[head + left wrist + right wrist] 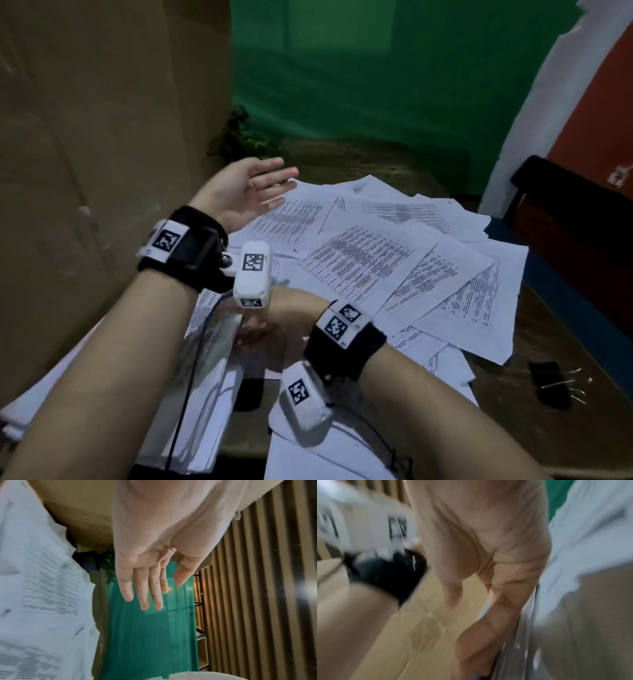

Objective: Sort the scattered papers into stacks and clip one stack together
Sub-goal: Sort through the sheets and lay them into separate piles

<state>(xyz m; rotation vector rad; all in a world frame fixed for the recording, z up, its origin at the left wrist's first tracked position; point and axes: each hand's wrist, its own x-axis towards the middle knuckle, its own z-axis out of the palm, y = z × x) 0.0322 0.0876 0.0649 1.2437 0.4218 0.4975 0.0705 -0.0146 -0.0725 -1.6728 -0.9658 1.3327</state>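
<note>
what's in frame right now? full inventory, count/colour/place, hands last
scattered papers: many, white with printed text, overlapping across the table's middle and right
paper stack: one, white, near left of the table
binder clip: at least one, black with silver handles, right side of the table, apart from the papers
table: one, brown wood
cardboard panel: one, tan, upright at left
green backdrop: one, behind the table
plant: one, green, far left corner
chair: one, dark, at right
left hand: open, palm up, above the papers, holding nothing
right hand: blurred, at the stack's edge; grip unclear
</note>
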